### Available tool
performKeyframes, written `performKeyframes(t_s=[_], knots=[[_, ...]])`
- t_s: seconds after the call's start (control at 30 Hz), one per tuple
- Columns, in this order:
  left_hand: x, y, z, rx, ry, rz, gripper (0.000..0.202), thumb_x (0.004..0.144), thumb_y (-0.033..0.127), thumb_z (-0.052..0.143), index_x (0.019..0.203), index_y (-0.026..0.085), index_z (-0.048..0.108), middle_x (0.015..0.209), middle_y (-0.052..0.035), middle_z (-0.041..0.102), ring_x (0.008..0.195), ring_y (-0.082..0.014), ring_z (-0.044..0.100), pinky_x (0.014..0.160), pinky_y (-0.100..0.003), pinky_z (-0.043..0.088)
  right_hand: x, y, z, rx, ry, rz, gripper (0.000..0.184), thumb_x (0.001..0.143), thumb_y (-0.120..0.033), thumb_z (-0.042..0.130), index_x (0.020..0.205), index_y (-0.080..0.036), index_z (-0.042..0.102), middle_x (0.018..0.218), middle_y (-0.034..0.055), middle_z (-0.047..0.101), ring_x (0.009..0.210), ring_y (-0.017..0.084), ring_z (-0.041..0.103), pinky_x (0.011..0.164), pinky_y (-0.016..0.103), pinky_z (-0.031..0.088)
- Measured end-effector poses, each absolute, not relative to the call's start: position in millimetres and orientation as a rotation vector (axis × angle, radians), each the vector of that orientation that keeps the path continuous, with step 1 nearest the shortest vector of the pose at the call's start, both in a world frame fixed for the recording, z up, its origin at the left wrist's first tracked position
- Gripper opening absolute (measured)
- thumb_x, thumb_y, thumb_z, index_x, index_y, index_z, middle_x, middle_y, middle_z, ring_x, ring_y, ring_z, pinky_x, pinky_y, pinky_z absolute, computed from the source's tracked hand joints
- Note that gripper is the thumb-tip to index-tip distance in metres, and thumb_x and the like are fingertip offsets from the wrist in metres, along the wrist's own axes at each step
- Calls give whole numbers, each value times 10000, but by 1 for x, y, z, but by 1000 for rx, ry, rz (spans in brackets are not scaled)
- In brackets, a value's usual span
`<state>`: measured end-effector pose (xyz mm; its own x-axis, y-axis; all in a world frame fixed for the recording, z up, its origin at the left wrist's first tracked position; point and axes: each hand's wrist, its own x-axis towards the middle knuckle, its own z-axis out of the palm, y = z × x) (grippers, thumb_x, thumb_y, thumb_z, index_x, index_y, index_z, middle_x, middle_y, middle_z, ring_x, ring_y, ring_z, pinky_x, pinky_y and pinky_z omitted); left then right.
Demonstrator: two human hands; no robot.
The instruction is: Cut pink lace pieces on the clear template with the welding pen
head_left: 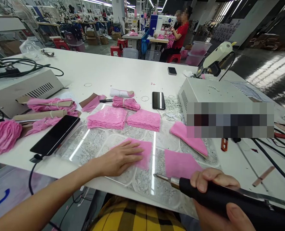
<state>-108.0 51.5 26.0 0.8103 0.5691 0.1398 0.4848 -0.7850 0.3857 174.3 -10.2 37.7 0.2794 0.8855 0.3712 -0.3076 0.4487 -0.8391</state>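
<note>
My left hand lies flat, fingers stretched out, on a pink fabric piece that rests on a glass plate. My right hand is wrapped round a black hot-knife tool, whose metal tip points left just below a second pink square. A third pink piece lies further right. Two stacks of pink lace sit at the far side of the plate.
A black phone lies left, another phone beyond the lace. A white machine box stands right, a grey box left with pink trim bundles. Cables run at right. A person in red sits far back.
</note>
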Motion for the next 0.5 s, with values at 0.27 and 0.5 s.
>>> performKeyframes(t_s=[0.27,0.5], knots=[[-115,48,19,2756,787,173,408,997,345,454,1395,255,477,1515,-21,378,1448,-218,244,1214,-460,28,150,-3,37,-654,-1044,941,232,791,-345,534,948,-188,599,866,40,523,615,129,513,553,360,504],[-111,46,18,2761,776,120,457,972,418,496,1402,266,468,1526,-35,351,1446,-258,240,1201,-500,-32,148,-2,33,-667,-1044,974,233,795,-346,539,953,-188,606,882,41,519,627,127,521,559,344,497]])
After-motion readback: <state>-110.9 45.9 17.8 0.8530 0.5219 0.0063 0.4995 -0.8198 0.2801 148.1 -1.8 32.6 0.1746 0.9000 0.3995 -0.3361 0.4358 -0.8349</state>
